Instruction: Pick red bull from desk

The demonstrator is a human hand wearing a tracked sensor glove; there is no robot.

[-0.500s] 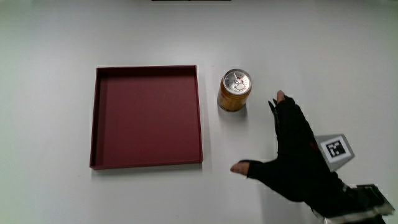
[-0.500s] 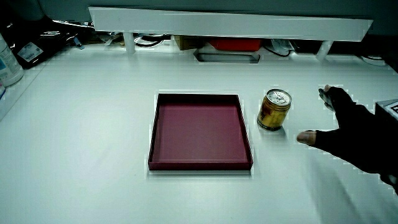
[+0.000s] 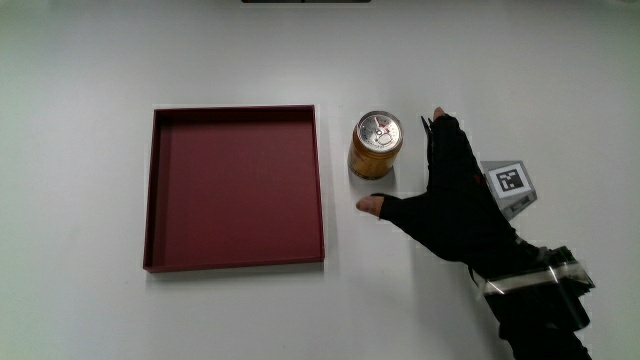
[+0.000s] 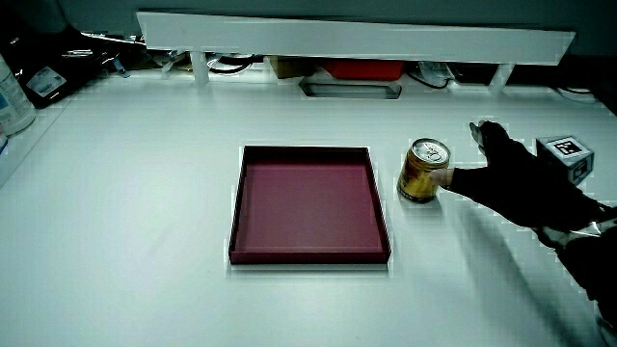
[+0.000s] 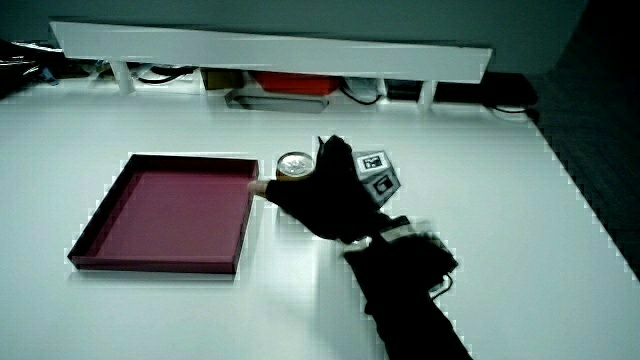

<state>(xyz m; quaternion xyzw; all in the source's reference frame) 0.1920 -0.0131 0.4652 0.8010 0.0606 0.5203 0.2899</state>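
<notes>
Can (image 3: pixel 377 146) stood upright on the white table (image 3: pixel 220 50), just beside the dark red tray (image 3: pixel 237 188), near the tray corner farther from the person. We logged it as gold-sided with a silver top and pull tab; the main view gave no clear label, so we could not confirm the brand.

Hand (image 3: pixel 450 200) lay beside the can, fingers spread and holding nothing. From above we saw a clear strip of table between the can and the palm, the thumb (image 3: pixel 372 205) reaching under the can's near side, the longest finger (image 3: pixel 437 125) level with the can's top. In a side view (image 4: pixel 506 173) the thumb seemed to meet the can (image 4: pixel 424 170); in the other the hand (image 5: pixel 325 195) hid most of the can (image 5: pixel 293 166), so we could not tell contact there. The patterned cube (image 3: pixel 508 186) showed in all three views.

Compared with half a second earlier, the hand had moved closer to the can and farther from the person; the thumb, previously well short of the can, now sat near its base. Can and tray had not shifted.

Open table lay all round the can except toward the tray. Both side views showed a low white partition (image 4: pixel 357 39) along the table's edge.
</notes>
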